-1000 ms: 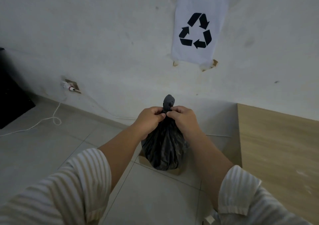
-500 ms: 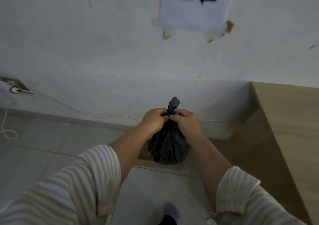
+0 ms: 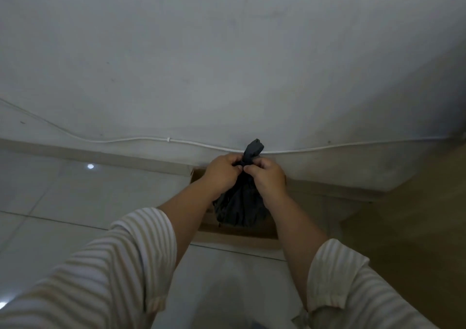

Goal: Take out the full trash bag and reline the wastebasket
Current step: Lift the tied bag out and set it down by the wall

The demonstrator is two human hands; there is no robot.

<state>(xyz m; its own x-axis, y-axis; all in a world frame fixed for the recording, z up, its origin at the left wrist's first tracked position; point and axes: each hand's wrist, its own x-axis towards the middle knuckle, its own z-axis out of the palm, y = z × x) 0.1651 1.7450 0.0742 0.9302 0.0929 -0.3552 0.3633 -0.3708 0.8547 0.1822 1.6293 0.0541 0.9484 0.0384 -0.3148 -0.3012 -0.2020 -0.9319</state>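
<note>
Left hand [image 3: 222,172] and right hand [image 3: 267,178], knuckles nearly touching, both pinch the twisted neck of the black trash bag [image 3: 239,209] | bag over the cardboard wastebasket [image 3: 237,234] on the floor [image 3: 75,202] by the wall [image 3: 227,63] | risk — loose twist slips, bag drops open

View tilted down; sign above trash bag [image 3: 239,207] gone.
</note>
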